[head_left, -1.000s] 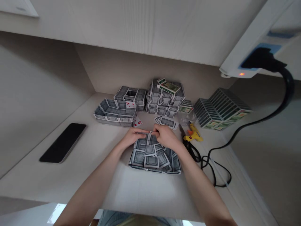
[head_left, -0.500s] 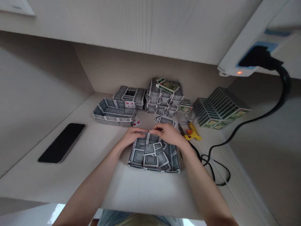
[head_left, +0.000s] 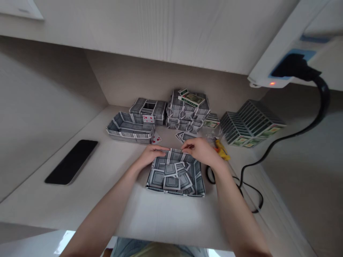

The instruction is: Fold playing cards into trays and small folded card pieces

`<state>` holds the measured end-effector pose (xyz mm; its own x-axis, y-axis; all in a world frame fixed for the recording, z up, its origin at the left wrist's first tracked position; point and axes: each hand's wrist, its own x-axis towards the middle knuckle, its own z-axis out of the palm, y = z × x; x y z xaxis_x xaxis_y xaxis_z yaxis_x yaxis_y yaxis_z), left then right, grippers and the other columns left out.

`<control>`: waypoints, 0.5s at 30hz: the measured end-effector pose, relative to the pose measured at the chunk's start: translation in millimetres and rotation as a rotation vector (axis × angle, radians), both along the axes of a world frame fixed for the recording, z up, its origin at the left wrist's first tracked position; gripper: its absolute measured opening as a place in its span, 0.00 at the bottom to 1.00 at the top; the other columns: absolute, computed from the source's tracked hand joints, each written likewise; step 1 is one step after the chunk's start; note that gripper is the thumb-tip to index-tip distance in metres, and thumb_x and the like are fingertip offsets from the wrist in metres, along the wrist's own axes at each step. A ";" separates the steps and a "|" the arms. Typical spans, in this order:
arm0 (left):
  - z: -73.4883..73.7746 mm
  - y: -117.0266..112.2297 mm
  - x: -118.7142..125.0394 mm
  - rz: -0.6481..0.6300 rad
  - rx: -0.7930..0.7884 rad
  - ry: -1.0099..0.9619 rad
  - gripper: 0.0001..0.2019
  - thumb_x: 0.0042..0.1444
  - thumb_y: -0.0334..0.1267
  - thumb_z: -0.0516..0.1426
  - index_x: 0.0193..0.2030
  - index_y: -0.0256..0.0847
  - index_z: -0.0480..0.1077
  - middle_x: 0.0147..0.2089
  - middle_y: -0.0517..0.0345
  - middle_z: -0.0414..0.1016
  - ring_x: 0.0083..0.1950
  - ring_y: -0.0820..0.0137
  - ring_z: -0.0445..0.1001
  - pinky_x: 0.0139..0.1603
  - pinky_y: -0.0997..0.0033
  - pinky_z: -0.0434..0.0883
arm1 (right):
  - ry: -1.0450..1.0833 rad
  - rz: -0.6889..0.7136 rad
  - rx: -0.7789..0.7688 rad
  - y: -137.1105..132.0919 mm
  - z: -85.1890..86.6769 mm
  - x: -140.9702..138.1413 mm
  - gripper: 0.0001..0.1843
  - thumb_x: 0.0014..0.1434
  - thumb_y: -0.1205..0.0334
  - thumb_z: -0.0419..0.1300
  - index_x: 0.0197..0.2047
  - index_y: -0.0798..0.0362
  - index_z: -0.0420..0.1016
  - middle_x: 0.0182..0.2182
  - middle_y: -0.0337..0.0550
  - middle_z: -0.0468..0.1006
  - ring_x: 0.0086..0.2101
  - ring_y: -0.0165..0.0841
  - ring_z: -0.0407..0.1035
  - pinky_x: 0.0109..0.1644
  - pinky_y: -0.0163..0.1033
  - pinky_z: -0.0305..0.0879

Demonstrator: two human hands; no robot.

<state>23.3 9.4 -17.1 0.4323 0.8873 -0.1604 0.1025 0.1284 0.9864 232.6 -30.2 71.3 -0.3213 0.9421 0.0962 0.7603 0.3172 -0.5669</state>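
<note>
In front of me lies an open box made of playing cards [head_left: 200, 178], its walls patterned grey and white. Several loose playing cards [head_left: 171, 182] lie inside it, backs up. My left hand [head_left: 151, 154] pinches the far wall near its left corner, thumb inside and fingers over the rim. My right hand [head_left: 199, 151] closes on the same far wall further right, thumb and fingertips at the rim. Just beyond the box, a few cards [head_left: 184, 135] lie fanned, partly hidden by my right hand.
Behind stand another open card box [head_left: 131, 135], a lidded one with a window [head_left: 160, 114] and a stack of card boxes [head_left: 187, 107]. Packed card decks [head_left: 241, 125] and a yellow glue gun [head_left: 222, 150] sit right, among black cable [head_left: 262, 200]. A phone [head_left: 71, 162] lies left.
My right hand has slid to the right along the box's far wall, away from my left hand, and now covers part of the glue gun. The left hand stays put.
</note>
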 end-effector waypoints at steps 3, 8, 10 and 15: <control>1.8 -0.1 0.0 -0.007 0.001 0.004 0.16 0.38 0.34 0.59 0.38 0.36 0.75 0.34 0.55 0.77 0.32 0.69 0.73 0.33 0.73 0.67 | 0.003 0.039 0.066 -10.2 13.6 -5.1 0.06 0.50 0.68 0.57 0.30 0.52 0.75 0.29 0.38 0.77 0.28 0.27 0.67 0.33 0.31 0.58; 2.0 0.3 -0.7 -0.024 0.055 0.016 0.16 0.38 0.33 0.58 0.38 0.37 0.75 0.34 0.56 0.78 0.35 0.68 0.73 0.36 0.73 0.67 | -0.163 0.227 -0.102 -23.6 6.4 -28.6 0.12 0.49 0.66 0.58 0.40 0.50 0.73 0.34 0.40 0.76 0.34 0.30 0.69 0.37 0.32 0.59; 1.2 0.3 -0.9 -0.025 0.070 0.020 0.16 0.39 0.32 0.57 0.38 0.37 0.75 0.34 0.57 0.78 0.36 0.68 0.73 0.37 0.72 0.67 | -0.313 0.262 -0.145 -26.1 -4.5 -40.4 0.17 0.46 0.67 0.61 0.42 0.52 0.72 0.39 0.45 0.75 0.39 0.36 0.68 0.38 0.35 0.59; 0.2 0.2 -0.9 -0.034 0.071 0.047 0.17 0.39 0.32 0.57 0.39 0.36 0.74 0.34 0.56 0.78 0.35 0.67 0.73 0.36 0.72 0.67 | -0.502 0.223 -0.115 -27.5 -17.5 -57.9 0.13 0.49 0.70 0.56 0.40 0.56 0.72 0.39 0.51 0.73 0.37 0.37 0.68 0.35 0.36 0.59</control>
<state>22.4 9.5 -17.0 0.4561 0.8820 -0.1185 0.1525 0.0537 0.9868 174.7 -57.6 53.8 -0.4938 0.8416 -0.2188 0.8674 0.4587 -0.1930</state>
